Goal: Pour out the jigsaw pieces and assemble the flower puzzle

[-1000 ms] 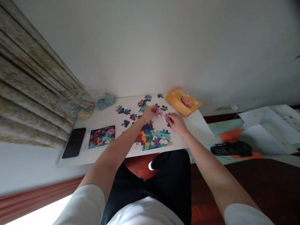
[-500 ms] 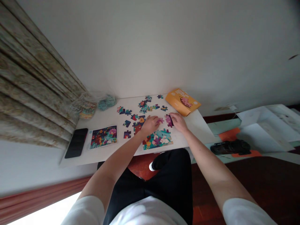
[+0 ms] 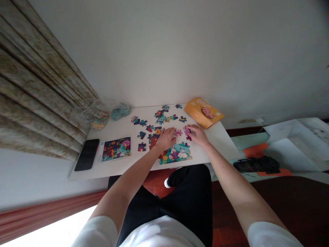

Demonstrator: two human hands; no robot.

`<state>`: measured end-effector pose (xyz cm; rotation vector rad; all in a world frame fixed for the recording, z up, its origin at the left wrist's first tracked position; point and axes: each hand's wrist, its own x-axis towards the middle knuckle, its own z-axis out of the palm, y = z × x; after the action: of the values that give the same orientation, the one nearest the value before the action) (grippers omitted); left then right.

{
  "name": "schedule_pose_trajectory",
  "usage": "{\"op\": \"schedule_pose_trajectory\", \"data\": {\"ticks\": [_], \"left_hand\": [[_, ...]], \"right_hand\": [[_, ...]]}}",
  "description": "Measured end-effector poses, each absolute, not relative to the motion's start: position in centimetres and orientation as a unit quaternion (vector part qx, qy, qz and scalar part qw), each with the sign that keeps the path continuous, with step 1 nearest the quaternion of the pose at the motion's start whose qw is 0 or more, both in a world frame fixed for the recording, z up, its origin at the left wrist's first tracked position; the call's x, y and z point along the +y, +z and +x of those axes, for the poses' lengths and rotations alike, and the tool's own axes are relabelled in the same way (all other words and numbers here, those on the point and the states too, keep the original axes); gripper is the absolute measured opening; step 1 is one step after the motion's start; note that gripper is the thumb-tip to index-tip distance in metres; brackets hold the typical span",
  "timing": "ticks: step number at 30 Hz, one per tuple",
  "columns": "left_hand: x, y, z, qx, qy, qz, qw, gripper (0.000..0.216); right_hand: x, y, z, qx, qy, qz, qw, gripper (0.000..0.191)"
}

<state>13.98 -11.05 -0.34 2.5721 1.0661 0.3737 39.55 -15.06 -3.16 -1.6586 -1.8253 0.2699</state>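
Note:
My left hand (image 3: 166, 139) lies over the dark edge of a partly built jigsaw puzzle (image 3: 175, 153), its fingertips beside a pink puzzle piece (image 3: 177, 133). Nothing shows held in it. My right hand (image 3: 197, 134) pinches a purple puzzle piece (image 3: 187, 132) at the white desk's (image 3: 213, 144) surface, just right of the pink one. Several loose pieces (image 3: 160, 116) are scattered beyond my hands. A printed puzzle picture card (image 3: 116, 149) lies to the left.
A black phone (image 3: 86, 154) lies at the desk's left end. Plastic bags (image 3: 97, 117) with puzzle pieces sit at the far left corner, and an orange envelope (image 3: 204, 112) at the far right. The desk's right edge drops to a lower surface with papers and a black object (image 3: 257, 164).
The pink piece has shifted down toward the built section and out of my left fingers. My hands have moved slightly right in the view, and the whole view has shifted a little.

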Motion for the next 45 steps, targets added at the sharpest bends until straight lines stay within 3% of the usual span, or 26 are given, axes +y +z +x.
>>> {"op": "schedule_pose_trajectory", "data": {"ticks": [11, 23, 45], "left_hand": [[-11.0, -0.6, 13.8, 0.369, 0.137, 0.906, 0.154, 0.041], [-10.4, -0.2, 14.0, 0.385, 0.159, 0.885, 0.21, 0.039], [-8.1, -1.6, 16.2, 0.319, 0.192, 0.919, 0.131, 0.025]], "right_hand": [[-14.2, -2.6, 42.7, -0.686, 0.29, -0.597, 0.297, 0.065], [-14.1, -2.5, 42.8, -0.698, 0.302, -0.581, 0.29, 0.057], [-14.2, -2.6, 43.0, -0.663, 0.35, -0.588, 0.304, 0.06]]}}
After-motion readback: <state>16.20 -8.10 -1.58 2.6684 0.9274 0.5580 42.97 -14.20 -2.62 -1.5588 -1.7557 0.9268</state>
